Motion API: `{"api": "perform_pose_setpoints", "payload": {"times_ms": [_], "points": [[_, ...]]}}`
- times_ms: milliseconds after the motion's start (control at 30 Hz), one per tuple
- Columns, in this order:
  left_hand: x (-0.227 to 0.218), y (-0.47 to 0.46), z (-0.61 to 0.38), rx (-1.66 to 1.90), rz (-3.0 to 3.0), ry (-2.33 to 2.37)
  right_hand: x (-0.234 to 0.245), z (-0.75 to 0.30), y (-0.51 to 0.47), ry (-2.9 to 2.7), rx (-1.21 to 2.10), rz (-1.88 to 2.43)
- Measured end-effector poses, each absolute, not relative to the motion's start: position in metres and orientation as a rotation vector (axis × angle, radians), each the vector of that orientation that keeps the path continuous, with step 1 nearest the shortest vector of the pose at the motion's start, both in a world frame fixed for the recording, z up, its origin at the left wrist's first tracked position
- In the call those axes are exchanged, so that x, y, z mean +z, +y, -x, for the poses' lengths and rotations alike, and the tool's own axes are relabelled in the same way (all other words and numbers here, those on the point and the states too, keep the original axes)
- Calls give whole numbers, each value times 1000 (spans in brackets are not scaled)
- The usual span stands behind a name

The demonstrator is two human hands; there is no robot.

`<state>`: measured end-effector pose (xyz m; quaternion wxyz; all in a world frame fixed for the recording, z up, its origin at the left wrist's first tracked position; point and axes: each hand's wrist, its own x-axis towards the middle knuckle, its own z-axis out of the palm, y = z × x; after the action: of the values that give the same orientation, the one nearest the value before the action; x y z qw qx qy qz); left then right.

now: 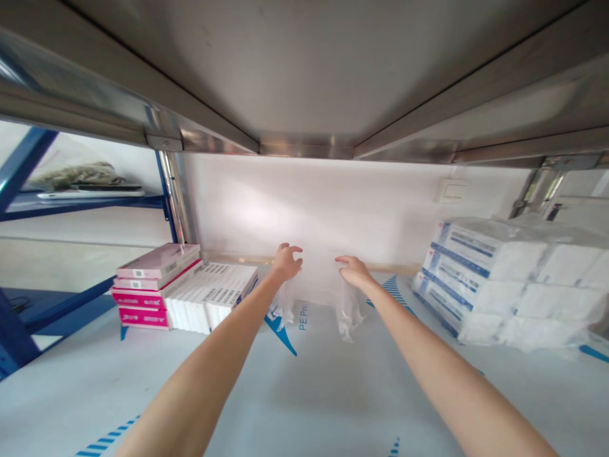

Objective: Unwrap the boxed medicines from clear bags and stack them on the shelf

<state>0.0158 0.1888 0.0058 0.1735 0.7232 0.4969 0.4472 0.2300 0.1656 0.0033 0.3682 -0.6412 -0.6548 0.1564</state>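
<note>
Stainless steel forms the underside of an upper shelf that fills the top of the view, and both bare arms reach out beneath it toward a white wall. A clear plastic bag stands at the back of the lower shelf, close to the wall, its thin film crumpled and gathered into loose tails at the bottom. The two hands are apart, one at each side of the bag. The left hand is raised at the bag's upper left edge with its fingers curled, and the right hand sits at the upper right edge with its fingers against the film. Neither hand can be told for certain to be closed on the plastic. Beneath them, the lower shelf is covered by a white protective sheet printed with blue marks and partly legible lettering. To the left of the bag, a stack of pink boxes sits beside a row of white boxes with barcode labels, which lies just beside the left forearm. To the right, well apart from the right hand, rise white packs with blue bands, wrapped in film and piled against the wall. A small white wall switch plate sits above them, and a blue metal rack frame stands at the far left beyond a chrome upright post.
</note>
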Motion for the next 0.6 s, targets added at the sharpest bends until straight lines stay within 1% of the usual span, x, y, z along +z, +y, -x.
{"api": "perform_pose_setpoints", "payload": {"times_ms": [100,200,267,400,500,600], "points": [[-12,185,-20,1076,-2219,1638,-5,-223,165,-1756,195,1742],[-18,181,-24,842,-2418,1671,-9,-215,163,-1897,76,1764],[-22,181,-25,655,-2500,1664,-12,-210,163,-2034,97,1787],[-33,184,-19,336,-2508,1693,-28,-208,165,-2196,252,1897],[-42,185,-13,219,-2491,1688,-41,-208,165,-2213,327,1913],[-46,184,-10,207,-2499,1676,-47,-210,166,-2196,359,1864]]}}
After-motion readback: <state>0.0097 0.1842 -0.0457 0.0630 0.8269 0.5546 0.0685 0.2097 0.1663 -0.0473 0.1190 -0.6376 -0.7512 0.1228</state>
